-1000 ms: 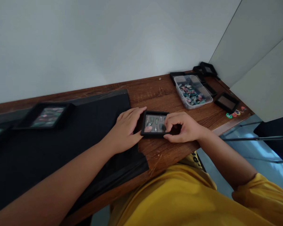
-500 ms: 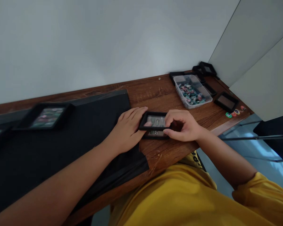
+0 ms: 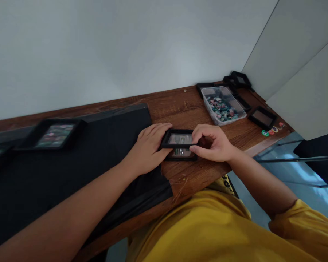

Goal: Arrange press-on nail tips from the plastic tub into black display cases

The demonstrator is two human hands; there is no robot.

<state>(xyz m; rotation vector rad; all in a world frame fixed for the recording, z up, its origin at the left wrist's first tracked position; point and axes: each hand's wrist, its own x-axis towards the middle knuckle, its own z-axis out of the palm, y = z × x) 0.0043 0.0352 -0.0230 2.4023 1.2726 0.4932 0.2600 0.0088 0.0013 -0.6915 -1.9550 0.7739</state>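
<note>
Between my hands, a black-rimmed frame with a clear window [image 3: 177,146] is held slightly above a second black frame [image 3: 181,158], which lies on the wood with small stones showing in it. My right hand [image 3: 211,143] pinches the upper frame's right end between thumb and fingers. At its left end, my left hand [image 3: 151,147] grips the edge, its thumb low and its fingers along the far side.
A clear plastic box of coloured stones [image 3: 222,105] stands at the back right, with several black frames around it. Round stickers [image 3: 265,133] lie near the right edge. A black mat [image 3: 98,160] at left bears a stone-filled frame [image 3: 54,135].
The upper frame has risen a little off the lower one, so more of the lower frame's stones show. Both hands have moved slightly up with it.
</note>
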